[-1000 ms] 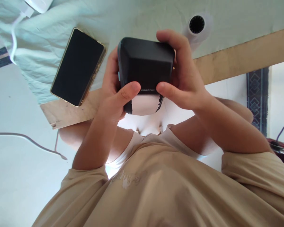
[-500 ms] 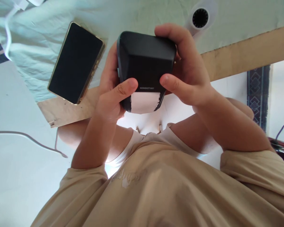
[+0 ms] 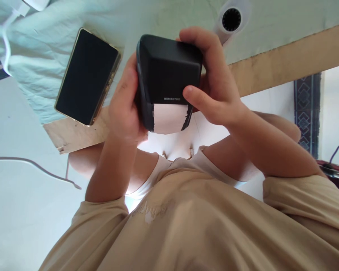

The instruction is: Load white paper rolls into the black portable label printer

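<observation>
A black label printer marked NIIMBOT is held up in front of me, over the table's near edge. A white paper label sticks out of its near end. My left hand grips the printer's left side, its thumb lying along that side and its other fingers hidden behind. On the right side, my right hand is closed round the body, with the thumb on the top face near the lettering and the index finger at the far right corner.
A phone with a dark screen lies on the green cloth left of the printer. A white roll with a dark core stands at the back right. The wooden board edge runs along the near side. A pale cable hangs at the left.
My left thumb has moved off the printer's top face to its left side. The printer has shifted slightly left and turned a little. My right hand keeps its hold.
</observation>
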A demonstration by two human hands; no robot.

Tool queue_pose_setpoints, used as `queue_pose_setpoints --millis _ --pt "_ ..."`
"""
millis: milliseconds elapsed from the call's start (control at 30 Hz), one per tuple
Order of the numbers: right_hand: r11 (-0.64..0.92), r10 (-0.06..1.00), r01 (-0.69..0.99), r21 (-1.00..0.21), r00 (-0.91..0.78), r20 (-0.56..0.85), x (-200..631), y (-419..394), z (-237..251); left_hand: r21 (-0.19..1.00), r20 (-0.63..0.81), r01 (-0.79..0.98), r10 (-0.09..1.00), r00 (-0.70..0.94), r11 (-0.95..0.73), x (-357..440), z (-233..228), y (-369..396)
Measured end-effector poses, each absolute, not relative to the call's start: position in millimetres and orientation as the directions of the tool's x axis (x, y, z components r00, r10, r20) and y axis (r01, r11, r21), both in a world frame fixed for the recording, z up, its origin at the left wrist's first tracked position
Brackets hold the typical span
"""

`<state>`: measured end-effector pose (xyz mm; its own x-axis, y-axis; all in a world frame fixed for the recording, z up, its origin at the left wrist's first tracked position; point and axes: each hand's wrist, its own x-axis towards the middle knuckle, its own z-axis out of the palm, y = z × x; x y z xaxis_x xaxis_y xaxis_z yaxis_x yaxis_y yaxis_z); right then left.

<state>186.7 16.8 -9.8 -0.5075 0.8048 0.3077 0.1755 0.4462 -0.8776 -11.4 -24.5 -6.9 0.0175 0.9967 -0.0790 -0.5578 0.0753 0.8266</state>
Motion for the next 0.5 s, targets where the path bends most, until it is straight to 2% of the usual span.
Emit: queue_pose_setpoints --millis 167,300,500 --pt "0.533 0.753 0.138 -0.834 -0.528 0.393 187 19 -10 0.843 0.004 -0.538 0.999 -0.034 -0.022 -12 -9 -24" --pt "0.562 0.718 0.156 -0.812 -0.58 0.386 192 21 -14 0.749 -0.071 -0.66 0.997 0.01 0.06 -10 -6 -24" --pt "0.532 0.748 0.201 -0.823 -0.567 0.345 193 21 -2 0.772 -0.125 -0.629 0.992 -0.004 0.094 -8 4 -20"
